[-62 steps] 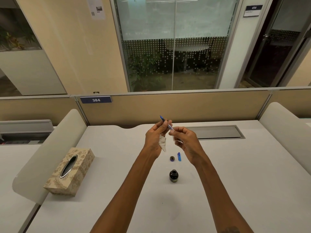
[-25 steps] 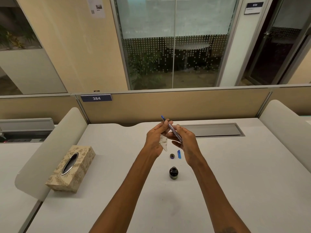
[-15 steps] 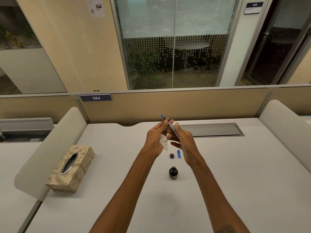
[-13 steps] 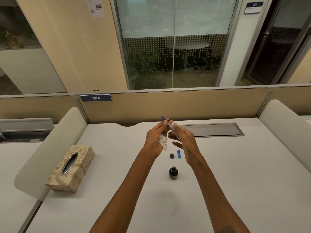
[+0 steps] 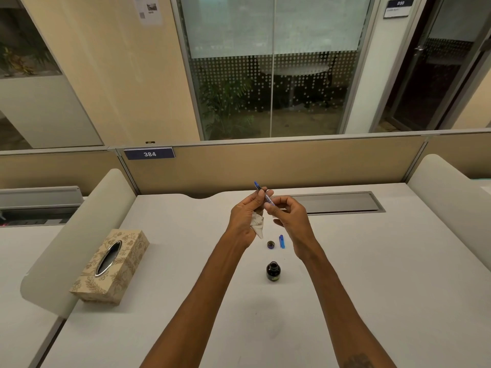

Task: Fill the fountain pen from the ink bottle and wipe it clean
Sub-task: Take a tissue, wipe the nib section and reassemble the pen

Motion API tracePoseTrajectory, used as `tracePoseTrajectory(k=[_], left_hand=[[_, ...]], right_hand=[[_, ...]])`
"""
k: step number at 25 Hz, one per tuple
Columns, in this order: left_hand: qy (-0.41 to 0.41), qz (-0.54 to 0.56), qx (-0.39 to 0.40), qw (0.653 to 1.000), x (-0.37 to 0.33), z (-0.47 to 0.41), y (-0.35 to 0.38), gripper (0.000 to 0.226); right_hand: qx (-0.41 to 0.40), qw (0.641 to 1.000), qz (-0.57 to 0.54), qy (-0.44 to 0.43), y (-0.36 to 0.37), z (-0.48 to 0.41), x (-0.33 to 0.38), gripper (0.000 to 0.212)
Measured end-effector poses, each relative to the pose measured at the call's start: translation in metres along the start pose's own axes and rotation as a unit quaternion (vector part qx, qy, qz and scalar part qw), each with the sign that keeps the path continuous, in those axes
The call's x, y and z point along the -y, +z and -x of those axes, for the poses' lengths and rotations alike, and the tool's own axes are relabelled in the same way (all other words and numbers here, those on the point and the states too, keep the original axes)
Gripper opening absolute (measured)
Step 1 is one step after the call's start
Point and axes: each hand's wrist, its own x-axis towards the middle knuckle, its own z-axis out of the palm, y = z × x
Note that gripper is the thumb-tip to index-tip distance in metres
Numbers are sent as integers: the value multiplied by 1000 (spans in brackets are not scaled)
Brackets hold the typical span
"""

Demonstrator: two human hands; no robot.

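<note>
A slim blue fountain pen (image 5: pixel 257 186) is held up over the desk, its far end pointing up and away. My left hand (image 5: pixel 243 217) pinches it near that end and also keeps a crumpled white tissue (image 5: pixel 258 226) in its palm. My right hand (image 5: pixel 288 217) grips the pen's near end with its fingertips. On the desk below stand the open dark ink bottle (image 5: pixel 273 272), its small round cap (image 5: pixel 270 244) and the blue pen cap (image 5: pixel 282 241) beside it.
A patterned tissue box (image 5: pixel 111 266) lies at the left of the white desk (image 5: pixel 372 288). A grey cable tray lid (image 5: pixel 340 202) runs along the back. Beige partition panels (image 5: pixel 292 163) and curved white dividers close the sides.
My right hand slid along the pen toward my left hand, then drew back a little. The bottle, caps and tissue box stayed put.
</note>
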Motion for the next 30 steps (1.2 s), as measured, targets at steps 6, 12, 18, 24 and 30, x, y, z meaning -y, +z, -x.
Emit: tracePoseTrajectory(k=[6,12,18,24,30], left_hand=[[11,-34,8,999,1,0,-2,26],[21,-89,10,996,2,4,-2,24],[18,-94,3,995,8,1,-7,25],[5,-91,-3,996,9,4,-3,32],[-17,-129,6,992,17,3,-5,28]], right_hand=[[-17,999,32,-9,4,0,-1,19],[20,997,70,3,5,0,-4,31],[50,996,80,11,-3,-1,-9,33],[68,996,64,6,-19,-5,-5,19],[64,996,54,10,-32,-3,-11,23]])
